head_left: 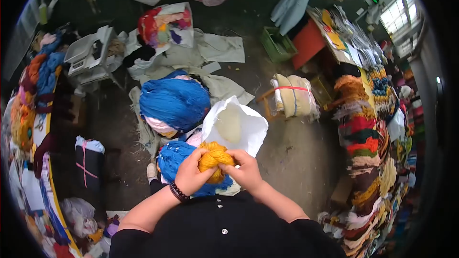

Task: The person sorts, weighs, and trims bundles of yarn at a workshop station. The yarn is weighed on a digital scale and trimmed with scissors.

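Both hands hold a twisted skein of golden-yellow yarn [214, 157] in front of my body. My left hand [192, 174], with a dark beaded bracelet at its wrist, is closed around the skein's left side. From the right, my right hand [245, 171] grips it with thumb and fingers. Just beyond the skein stands an open white bag [248, 126] with something pale inside. A blue bundle of yarn [173, 157] lies by my left hand, partly hidden by it. Farther off sits a larger blue yarn bundle [174, 99] with pink showing beneath.
A long rack of many-coloured yarn [366, 162] runs along the right; another yarn-laden table [47, 129] is at left. A tied cushion-like bundle [294, 96] rests on a stool. Behind are a green crate [278, 44], a white plastic bin [82, 50] and a bag of coloured yarn [166, 25].
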The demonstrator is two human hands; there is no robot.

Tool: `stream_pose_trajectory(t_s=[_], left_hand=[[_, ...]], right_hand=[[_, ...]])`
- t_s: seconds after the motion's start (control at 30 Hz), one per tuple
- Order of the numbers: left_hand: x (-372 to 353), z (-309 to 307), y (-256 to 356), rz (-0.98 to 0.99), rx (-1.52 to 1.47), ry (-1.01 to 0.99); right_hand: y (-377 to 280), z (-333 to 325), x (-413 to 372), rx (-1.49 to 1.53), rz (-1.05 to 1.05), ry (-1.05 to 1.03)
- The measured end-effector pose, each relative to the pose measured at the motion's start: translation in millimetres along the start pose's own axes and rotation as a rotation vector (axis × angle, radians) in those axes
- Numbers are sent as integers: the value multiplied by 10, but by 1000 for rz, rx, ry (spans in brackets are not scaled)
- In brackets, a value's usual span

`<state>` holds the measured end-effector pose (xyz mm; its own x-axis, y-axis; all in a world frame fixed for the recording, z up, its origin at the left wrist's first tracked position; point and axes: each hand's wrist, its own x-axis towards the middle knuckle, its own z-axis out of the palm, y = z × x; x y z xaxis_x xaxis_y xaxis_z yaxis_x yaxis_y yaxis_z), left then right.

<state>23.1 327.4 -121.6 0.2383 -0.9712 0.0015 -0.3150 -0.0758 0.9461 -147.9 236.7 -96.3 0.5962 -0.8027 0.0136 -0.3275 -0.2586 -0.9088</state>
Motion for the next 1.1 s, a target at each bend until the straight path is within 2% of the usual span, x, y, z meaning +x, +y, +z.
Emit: stream_pose_trajectory(t_s=[0.07,0.1,0.17,0.27,0.3,0.37,0.4,0.43,0.47,0.5,0.57,0.63,0.77,0.93,0.97,1.03,1.1], left_hand=[[-117,-185,274,78,71,41],[-151,-302,376,283,241,32],[-240,-427,447,434,248,-16],[-393,-544,587,442,159,32],[-433,-550,607,390,78,67],[-458,-495,521,323,-90,163],[-446,-470,481,272,-224,194],[-438,-450,461,173,-444,186],[-412,-404,422,171,-668,200],[-386,-350,353,160,-894,213],[-374,-324,277,130,-922,168],[-373,-292,246,-48,-1241,58],[-292,-208,258,-168,-1368,-36],[-349,-164,215,-88,-1206,61],[-372,-141,213,-78,-1144,97],[-425,-58,151,-92,-1060,102],[-482,-1,88,-106,-1051,125]], right_hand=[[-136,-34,-22,72,16,-101],[-216,-61,-26,76,0,-113],[-337,-120,-38,105,-97,-276],[-464,-130,-124,394,179,-390],[-463,-70,-137,530,178,-357],[-452,-42,-143,600,187,-334],[-510,-19,-134,604,90,-229],[-515,-2,-103,677,83,-177],[-528,-4,-70,750,77,-126],[-576,-35,-59,903,176,-191],[-529,-64,-59,982,231,-228],[-504,-78,-102,1064,301,-264],[-584,-97,-123,1140,350,-214],[-590,-88,-118,652,183,-168],[-530,-53,-127,652,191,-175],[-349,25,-101,585,290,-96],[-244,15,-82,758,426,-137]])
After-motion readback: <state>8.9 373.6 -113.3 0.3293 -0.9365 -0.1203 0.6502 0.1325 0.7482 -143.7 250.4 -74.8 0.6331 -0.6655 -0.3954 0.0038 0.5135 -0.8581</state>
